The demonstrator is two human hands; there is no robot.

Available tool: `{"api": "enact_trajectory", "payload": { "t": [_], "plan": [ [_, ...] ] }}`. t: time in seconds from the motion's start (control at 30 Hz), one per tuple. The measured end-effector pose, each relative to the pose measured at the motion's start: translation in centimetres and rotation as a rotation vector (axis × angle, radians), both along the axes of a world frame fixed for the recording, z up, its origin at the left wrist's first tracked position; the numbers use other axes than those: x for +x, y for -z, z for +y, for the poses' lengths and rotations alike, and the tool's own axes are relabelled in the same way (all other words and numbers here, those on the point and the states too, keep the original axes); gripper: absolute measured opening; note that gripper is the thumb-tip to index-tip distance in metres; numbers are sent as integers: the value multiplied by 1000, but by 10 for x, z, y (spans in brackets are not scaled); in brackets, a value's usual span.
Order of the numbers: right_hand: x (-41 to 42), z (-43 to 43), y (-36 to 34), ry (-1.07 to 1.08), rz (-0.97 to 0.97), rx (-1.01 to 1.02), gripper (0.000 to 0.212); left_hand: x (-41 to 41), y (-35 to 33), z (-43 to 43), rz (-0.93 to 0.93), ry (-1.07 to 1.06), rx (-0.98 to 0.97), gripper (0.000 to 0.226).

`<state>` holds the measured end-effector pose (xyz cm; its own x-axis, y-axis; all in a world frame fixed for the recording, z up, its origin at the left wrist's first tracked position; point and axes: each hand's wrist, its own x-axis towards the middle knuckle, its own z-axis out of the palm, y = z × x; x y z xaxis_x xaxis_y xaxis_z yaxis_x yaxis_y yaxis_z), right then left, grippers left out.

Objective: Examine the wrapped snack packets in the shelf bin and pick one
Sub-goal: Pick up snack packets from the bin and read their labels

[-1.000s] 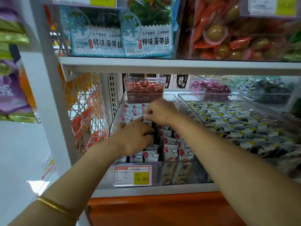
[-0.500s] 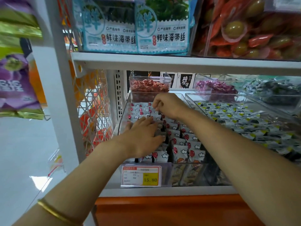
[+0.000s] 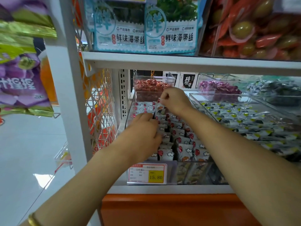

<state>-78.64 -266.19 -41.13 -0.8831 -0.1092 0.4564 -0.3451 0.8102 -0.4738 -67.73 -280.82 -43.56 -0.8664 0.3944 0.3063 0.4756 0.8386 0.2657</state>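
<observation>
White metal store shelving [image 3: 162,188] carried a clear plastic bin [image 3: 192,173] of white, red-printed wrapped snack packets [image 3: 184,149]. Right hand [image 3: 176,100] pinched one packet [image 3: 160,106] above the rear rows. Left hand [image 3: 141,132] rested on the packets; grip indeterminate.

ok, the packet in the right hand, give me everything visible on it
The packet is a small white wrapped pouch, glossy like plastic film, with red print at the top and a darker picture lower down. The right hand pinches its top edge, hiding part of it, so it hangs roughly upright, raised above the rows of like packets in the clear bin. The left hand rests on the rows just below; whether it touches the packet cannot be told.
</observation>
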Motion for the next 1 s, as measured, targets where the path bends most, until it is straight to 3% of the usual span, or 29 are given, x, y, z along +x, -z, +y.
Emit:
{"api": "enact_trajectory", "payload": {
  "t": [0.13, 0.3, 0.63, 0.8, 1.0],
  "plan": [
    [21, 7, 4, -83, -41, 36, 13, 9, 1, -2, 60, -21, 109, 26],
    [35, 5, 6, -93, 39, 50, 9, 18, 3, -2, 104, -29, 168, 32],
    [92, 32, -6, 128, 328, -498, 8, 24, 3, -2, 49, -48, 382, 51],
    [130, 38, 7, 74, 222, -761, 11, 31, 3, 1, -87, -29, 656, 51],
    [152, 30, 14, -36, 7, -1045, 12, 37, 2, -5, -240, -13, 931, 32]
  ]
}}
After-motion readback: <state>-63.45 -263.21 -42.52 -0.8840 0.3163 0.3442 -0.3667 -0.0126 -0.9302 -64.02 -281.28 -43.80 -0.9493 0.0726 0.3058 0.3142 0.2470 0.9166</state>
